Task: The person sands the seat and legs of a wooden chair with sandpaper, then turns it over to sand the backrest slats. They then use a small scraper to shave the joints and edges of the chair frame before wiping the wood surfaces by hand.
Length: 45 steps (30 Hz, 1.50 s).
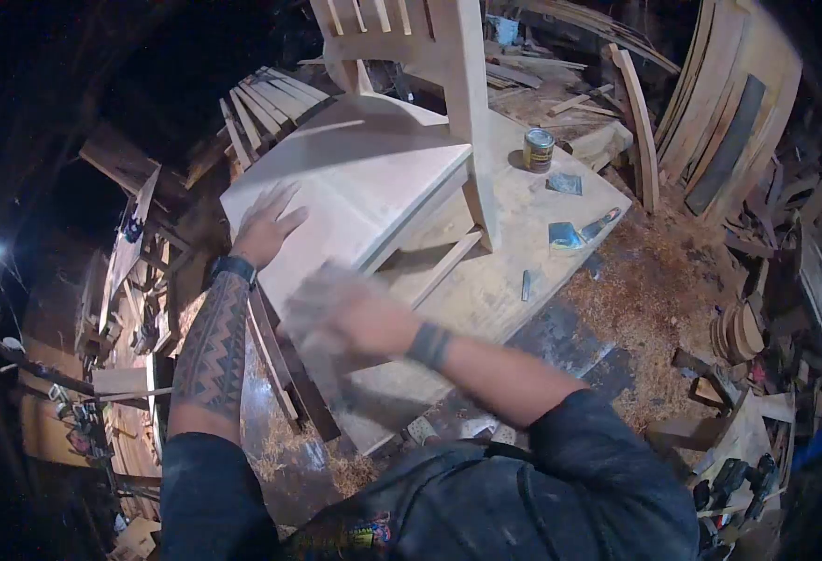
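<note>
The biggest thing in view is the wooden workbench, which runs from the near middle of the scene to the far right. A bare, unpainted wooden chair stands on it, with its backrest at the far side. Its pale seat faces up toward the camera. Stacked planks lean at the far right, and sawdust covers the floor to the right of the bench.

The left hand lies palm down on the near-left part of the seat, with the fingers spread and flat and nothing in it. The right hand is over the near edge of the seat and is much blurred. Something pale appears under it, but I cannot tell whether the fingers hold a sheet or a pad, or how they are closed.

To my judgement, the step in hand is rubbing the seat surface smooth: one hand steadies the chair and the other works across the wood.

A small metal can stands upright on the bench, just right of the chair's leg. Two small grey sheets lie beyond it toward the right, one near the can and one nearer to us. They may be abrasive paper.

The next move calls for firm pressure from the left hand, so that the chair does not slide on the bench. It also calls for even strokes that reach the far and right parts of the seat.
</note>
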{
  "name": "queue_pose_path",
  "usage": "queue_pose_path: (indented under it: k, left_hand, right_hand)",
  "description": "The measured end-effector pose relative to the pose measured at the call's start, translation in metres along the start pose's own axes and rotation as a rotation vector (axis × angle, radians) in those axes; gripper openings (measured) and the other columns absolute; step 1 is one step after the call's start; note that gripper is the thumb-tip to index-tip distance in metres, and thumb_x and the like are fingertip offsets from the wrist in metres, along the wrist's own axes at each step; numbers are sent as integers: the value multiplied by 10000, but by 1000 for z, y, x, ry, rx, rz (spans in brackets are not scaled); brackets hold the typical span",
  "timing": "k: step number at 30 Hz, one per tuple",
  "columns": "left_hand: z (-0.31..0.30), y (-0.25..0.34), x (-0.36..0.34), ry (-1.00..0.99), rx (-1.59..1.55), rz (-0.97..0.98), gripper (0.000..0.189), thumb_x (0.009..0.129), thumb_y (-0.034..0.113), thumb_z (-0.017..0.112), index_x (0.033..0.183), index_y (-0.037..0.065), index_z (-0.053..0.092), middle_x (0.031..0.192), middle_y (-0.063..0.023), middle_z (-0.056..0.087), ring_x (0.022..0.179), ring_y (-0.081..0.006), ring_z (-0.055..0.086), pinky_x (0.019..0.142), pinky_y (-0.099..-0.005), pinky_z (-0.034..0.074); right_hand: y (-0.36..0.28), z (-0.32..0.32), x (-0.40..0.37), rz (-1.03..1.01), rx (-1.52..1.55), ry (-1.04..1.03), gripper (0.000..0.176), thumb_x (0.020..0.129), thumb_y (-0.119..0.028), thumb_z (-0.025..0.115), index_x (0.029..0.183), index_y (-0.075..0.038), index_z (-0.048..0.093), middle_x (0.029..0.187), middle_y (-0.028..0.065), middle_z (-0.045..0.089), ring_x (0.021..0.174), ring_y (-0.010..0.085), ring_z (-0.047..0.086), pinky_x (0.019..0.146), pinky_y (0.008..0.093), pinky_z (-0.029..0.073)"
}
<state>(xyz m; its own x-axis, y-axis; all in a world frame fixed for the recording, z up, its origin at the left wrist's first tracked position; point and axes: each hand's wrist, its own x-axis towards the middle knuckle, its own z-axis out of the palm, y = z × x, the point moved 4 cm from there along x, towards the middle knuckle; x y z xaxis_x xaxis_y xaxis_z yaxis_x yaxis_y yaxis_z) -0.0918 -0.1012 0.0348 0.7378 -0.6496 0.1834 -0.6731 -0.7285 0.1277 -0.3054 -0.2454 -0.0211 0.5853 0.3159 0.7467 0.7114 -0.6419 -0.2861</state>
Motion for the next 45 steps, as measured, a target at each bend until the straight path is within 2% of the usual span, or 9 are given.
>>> queue_pose_path:
  k: [5, 7, 10, 20, 24, 31, 39, 43, 45]
  left_hand:
    - [5, -6, -4, -40, 46, -185, 767, 979, 681, 521, 1622, 285, 385, 1712, -70, 309, 1585, -361, 225, 1249, -643, 134]
    - [2, -5, 2, -47, 42, -276, 805, 957, 737, 501, 1627, 311, 370, 1719, -59, 296, 1592, -377, 200, 1236, -688, 102]
    - [0, -1, 11, -86, 49, -351, 841, 941, 769, 487, 1642, 335, 326, 1740, -44, 240, 1597, -406, 163, 1237, -696, 85]
    - [-11, -19, 23, -173, 66, -390, 928, 909, 866, 393, 1656, 323, 303, 1750, -95, 187, 1606, -376, 149, 1239, -685, 90]
    - [-2, -29, 33, -145, 62, -325, 989, 880, 895, 405, 1649, 277, 335, 1739, -104, 229, 1599, -384, 171, 1231, -668, 130]
    - [4, -44, 37, -110, 27, -258, 955, 878, 894, 408, 1642, 324, 345, 1734, -110, 244, 1587, -408, 194, 1236, -643, 134]
    - [3, -50, 47, -134, 23, -161, 983, 863, 897, 411, 1654, 321, 315, 1742, -125, 210, 1588, -402, 200, 1242, -641, 91]
    - [4, -64, 36, 101, -846, 377, 548, 1054, 506, 515, 1350, 78, 687, 1259, -185, 728, 1171, -272, 679, 1003, -382, 502]
    - [0, -81, -30, 66, -1262, 308, 409, 1071, 399, 539, 1121, 26, 698, 1040, -125, 746, 955, -196, 700, 835, -348, 540]
  right_hand:
    - [140, -117, 5, 140, -267, 167, 354, 975, -327, 600, 1237, -114, 707, 1164, 155, 678, 1171, 382, 580, 1033, 537, 439]
    - [112, -81, 12, 351, -164, -65, 347, 983, -315, 601, 1265, -140, 703, 1186, 160, 679, 1184, 387, 586, 1086, 542, 421]
    - [-6, -6, 7, -16, -104, -55, 454, 940, -275, 640, 1395, -271, 648, 1456, 99, 599, 1376, 384, 518, 1228, 539, 332]
    - [87, -77, 14, 353, -237, -147, 352, 975, -126, 560, 1295, -80, 699, 1423, 155, 639, 1283, 383, 575, 1117, 475, 424]
    - [-50, 2, 33, -42, -75, -393, 581, 934, -204, 660, 1505, -271, 572, 1540, 35, 572, 1445, 393, 452, 1249, 584, 251]
    - [67, -68, 6, 278, -294, -107, 413, 1010, -169, 469, 1340, -79, 699, 1416, 133, 657, 1377, 445, 498, 1230, 532, 296]
    - [-139, 84, 14, -141, -32, -735, 432, 907, -247, 602, 1299, -85, 686, 1371, 149, 647, 1370, 376, 527, 1156, 528, 406]
    - [-116, 78, 7, 125, 187, -632, 352, 962, -209, 591, 1261, -76, 718, 1221, 164, 690, 1060, 367, 680, 990, 444, 524]
    - [-97, 52, -7, 439, 307, -597, 338, 997, -202, 592, 1284, -64, 708, 1147, 177, 692, 1028, 377, 679, 913, 440, 539]
